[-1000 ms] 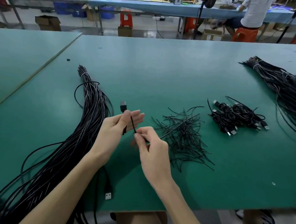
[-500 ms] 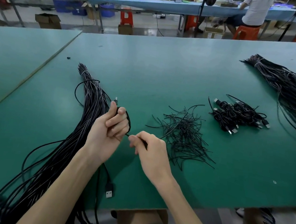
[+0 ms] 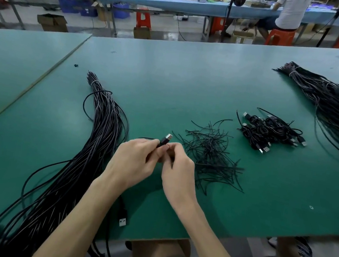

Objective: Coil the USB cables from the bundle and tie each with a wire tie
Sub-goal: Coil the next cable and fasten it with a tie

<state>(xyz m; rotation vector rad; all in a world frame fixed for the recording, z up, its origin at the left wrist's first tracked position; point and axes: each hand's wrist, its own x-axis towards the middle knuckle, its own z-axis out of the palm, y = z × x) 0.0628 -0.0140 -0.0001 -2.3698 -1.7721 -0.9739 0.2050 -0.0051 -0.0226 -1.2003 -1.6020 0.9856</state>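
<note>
Presently left hand (image 3: 134, 160) and right hand (image 3: 178, 172), fingers curled, pinch the USB cable (image 3: 165, 140); plug protrudes above them, beside wire ties (image 3: 211, 153).

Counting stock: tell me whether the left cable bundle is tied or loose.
Tied at its far end: a pale band rings the bundle; nearer strands spread loose.

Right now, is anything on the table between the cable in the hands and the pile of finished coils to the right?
Yes: the loose wire ties lie spread on the table directly between the held cable and the finished coils. They lie flat, so carrying the cable above them should probably clear.
</note>
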